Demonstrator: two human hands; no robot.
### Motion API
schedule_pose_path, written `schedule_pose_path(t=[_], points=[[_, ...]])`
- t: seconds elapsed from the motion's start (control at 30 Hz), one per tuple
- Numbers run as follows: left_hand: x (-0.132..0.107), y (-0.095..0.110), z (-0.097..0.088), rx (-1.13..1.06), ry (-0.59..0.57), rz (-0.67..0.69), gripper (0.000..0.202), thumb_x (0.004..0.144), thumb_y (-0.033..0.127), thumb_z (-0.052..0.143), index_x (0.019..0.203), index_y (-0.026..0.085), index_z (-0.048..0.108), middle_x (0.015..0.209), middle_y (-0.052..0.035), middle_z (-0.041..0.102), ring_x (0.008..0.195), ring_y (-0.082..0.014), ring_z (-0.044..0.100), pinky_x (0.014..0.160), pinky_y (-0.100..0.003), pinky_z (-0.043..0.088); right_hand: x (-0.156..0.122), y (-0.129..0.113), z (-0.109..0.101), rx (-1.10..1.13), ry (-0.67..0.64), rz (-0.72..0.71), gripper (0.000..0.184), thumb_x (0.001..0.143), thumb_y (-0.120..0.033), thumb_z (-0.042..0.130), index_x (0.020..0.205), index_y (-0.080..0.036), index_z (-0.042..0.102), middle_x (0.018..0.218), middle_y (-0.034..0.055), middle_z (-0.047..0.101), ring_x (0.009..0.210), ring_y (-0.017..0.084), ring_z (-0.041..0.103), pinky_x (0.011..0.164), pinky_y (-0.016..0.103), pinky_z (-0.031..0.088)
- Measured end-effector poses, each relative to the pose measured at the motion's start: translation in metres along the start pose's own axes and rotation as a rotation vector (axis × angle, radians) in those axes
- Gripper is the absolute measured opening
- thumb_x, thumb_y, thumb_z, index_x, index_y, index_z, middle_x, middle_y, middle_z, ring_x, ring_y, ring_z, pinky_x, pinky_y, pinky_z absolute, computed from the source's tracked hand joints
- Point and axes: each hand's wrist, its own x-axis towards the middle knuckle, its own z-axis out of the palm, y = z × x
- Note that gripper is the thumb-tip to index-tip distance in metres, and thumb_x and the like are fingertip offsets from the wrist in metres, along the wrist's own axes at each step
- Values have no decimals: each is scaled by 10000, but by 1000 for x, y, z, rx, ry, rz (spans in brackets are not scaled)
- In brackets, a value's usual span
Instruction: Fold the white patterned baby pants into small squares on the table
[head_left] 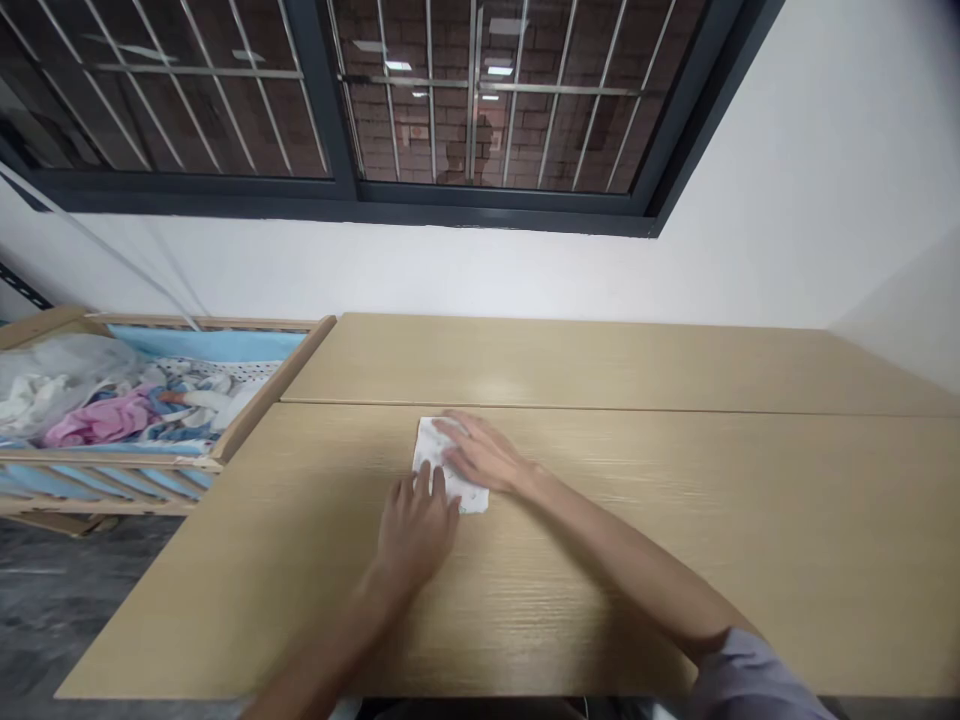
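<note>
A white cloth (472,497), folded into a small flat piece with faint specks, lies on the wooden tabletop (675,500). My right hand (484,452) rests on its upper right part, fingers stretched out and slightly blurred. At the lower left edge of the cloth is my left hand (421,515), its fingers spread and the fingertips on the fabric. Both palms face down, and part of the cloth is hidden under the fingers.
To the left stands a wooden crib (274,385) with a blue lining, holding a pink cloth (105,418) and other crumpled fabrics. A seam crosses the tabletop near the white wall (480,270). Above is a dark-framed window (495,205) with metal bars.
</note>
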Motion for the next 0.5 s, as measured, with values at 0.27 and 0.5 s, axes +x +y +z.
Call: schedule_pose_path(t=[0.27, 0.5], points=[[-59, 32, 37, 94, -100, -52, 467, 974, 373, 508, 1255, 29, 649, 1320, -270, 629, 1316, -450, 518, 972, -514, 511, -11, -19, 46, 111, -318, -405, 551, 1072, -377, 372, 1578, -167, 308, 1613, 116, 349, 1525, 196, 251, 1236, 391, 247], [-61, 21, 42, 106, -34, -22, 510, 970, 350, 542, 1387, 56, 557, 1467, -286, 502, 1302, -433, 543, 934, -504, 551, 24, 36, 65, -5, -360, -190, 568, 1065, -460, 327, 1594, -263, 274, 1646, 46, 268, 1537, 214, 212, 1261, 442, 154]])
